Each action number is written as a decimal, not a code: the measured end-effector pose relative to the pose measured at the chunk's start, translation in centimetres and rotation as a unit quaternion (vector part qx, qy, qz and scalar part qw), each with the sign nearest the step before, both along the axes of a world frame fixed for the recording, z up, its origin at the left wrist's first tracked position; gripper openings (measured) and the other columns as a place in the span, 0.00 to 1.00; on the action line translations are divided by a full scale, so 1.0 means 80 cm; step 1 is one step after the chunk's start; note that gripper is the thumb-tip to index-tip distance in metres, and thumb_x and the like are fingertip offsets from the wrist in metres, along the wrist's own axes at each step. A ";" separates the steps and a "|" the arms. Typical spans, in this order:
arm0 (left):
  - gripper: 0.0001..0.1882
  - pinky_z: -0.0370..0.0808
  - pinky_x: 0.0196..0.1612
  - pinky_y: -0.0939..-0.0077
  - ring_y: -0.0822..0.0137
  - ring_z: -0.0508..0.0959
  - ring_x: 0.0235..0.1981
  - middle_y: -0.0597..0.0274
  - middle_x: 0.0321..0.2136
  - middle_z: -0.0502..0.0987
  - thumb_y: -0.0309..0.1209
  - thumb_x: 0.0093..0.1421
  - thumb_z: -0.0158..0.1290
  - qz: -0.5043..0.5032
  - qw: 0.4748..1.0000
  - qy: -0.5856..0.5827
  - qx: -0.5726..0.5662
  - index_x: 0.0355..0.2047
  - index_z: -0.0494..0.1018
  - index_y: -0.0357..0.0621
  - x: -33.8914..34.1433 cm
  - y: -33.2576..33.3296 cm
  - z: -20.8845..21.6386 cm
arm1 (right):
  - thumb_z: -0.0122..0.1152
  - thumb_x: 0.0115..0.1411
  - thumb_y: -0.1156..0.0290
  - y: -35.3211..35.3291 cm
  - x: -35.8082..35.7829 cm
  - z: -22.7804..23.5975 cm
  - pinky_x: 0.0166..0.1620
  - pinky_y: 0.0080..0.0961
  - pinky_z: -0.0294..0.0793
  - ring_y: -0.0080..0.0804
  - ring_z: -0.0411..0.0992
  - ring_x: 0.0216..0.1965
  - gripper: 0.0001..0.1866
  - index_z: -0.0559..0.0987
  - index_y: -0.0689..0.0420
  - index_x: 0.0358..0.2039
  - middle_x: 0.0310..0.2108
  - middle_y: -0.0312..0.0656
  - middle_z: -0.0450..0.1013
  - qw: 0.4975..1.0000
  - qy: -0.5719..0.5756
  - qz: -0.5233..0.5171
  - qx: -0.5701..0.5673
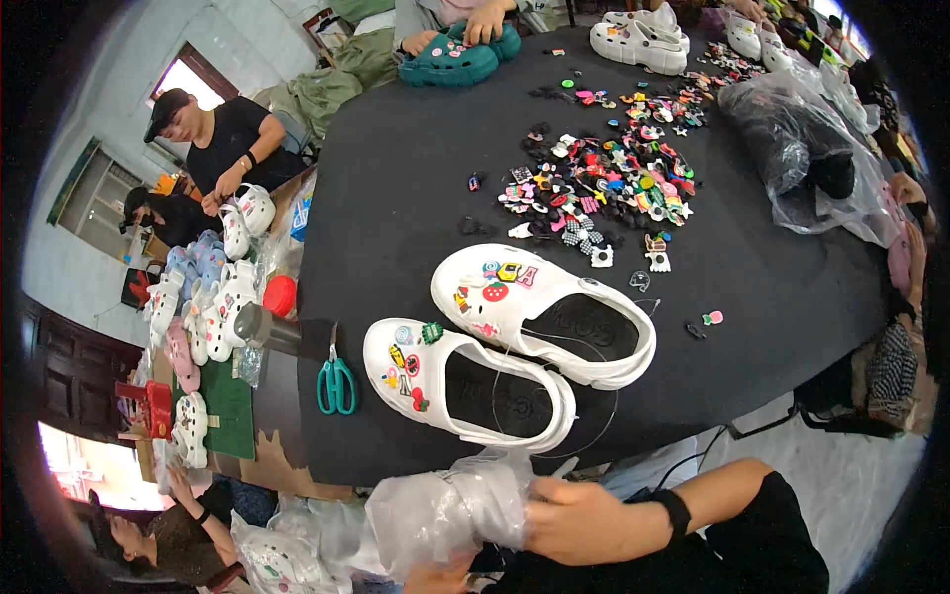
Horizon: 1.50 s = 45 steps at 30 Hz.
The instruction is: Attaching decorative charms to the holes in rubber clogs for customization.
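Observation:
My right hand (586,517) grips the right side of a bunched clear plastic bag (445,503) at the table's near edge. Beneath the bag, at the picture's lower edge, my left hand (441,576) holds it too, its fingers partly hidden. Just beyond stand two white clogs side by side, toes to the left. The nearer clog (411,358) and the farther clog (479,281) both carry colourful charms on their toes. A thin clear loop (617,401) lies across their heel ends. Scissors with teal handles (337,386) lie left of the clogs.
Loose charms (633,178) are heaped farther back on the black table (396,198). A person handles teal clogs (450,61) at the far edge; white clogs (641,45) stand nearby. At right lies a plastic bag with black contents (807,148). A dark bottle (267,329) lies left.

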State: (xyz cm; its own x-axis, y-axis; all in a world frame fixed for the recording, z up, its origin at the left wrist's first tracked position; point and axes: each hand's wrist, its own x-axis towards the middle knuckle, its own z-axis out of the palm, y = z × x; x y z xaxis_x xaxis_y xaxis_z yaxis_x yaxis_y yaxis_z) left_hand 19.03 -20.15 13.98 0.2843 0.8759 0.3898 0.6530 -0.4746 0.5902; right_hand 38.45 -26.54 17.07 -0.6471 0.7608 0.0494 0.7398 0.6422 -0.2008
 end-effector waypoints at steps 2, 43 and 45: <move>0.28 0.74 0.43 0.71 0.64 0.75 0.41 0.56 0.47 0.69 0.27 0.48 0.62 -0.009 0.999 -0.018 -0.028 0.50 0.66 0.38 0.001 0.001 0.005 | 0.58 0.51 0.61 -0.004 -0.016 -0.012 0.61 0.37 0.60 0.40 0.67 0.52 0.16 0.81 0.56 0.37 0.38 0.36 0.75 0.998 -0.004 -0.003 0.068; 0.18 0.68 0.43 0.61 0.54 0.75 0.35 0.54 0.32 0.76 0.23 0.52 0.57 -0.287 0.957 0.010 -0.034 0.45 0.72 0.36 0.118 0.052 0.047 | 0.54 0.64 0.63 -0.046 0.213 -0.085 0.51 0.32 0.75 0.34 0.74 0.49 0.26 0.66 0.63 0.58 0.52 0.45 0.72 0.392 0.803 -0.356 -0.274; 0.18 0.68 0.43 0.61 0.53 0.76 0.35 0.53 0.33 0.77 0.23 0.51 0.57 -0.301 0.953 -0.002 -0.038 0.44 0.72 0.37 0.098 0.055 0.050 | 0.54 0.65 0.62 -0.075 0.209 -0.099 0.53 0.32 0.73 0.32 0.73 0.50 0.26 0.66 0.62 0.59 0.53 0.44 0.71 0.439 0.753 -0.374 -0.318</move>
State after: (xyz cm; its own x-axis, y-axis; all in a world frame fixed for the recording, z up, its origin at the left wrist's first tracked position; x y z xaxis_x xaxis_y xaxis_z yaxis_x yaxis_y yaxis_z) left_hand 26.84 -15.76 18.00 0.7422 0.5806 0.3346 0.2739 -0.7186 0.6392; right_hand 55.13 -32.56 9.14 0.1973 0.9026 -0.3827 -0.5823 -0.2061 -0.7864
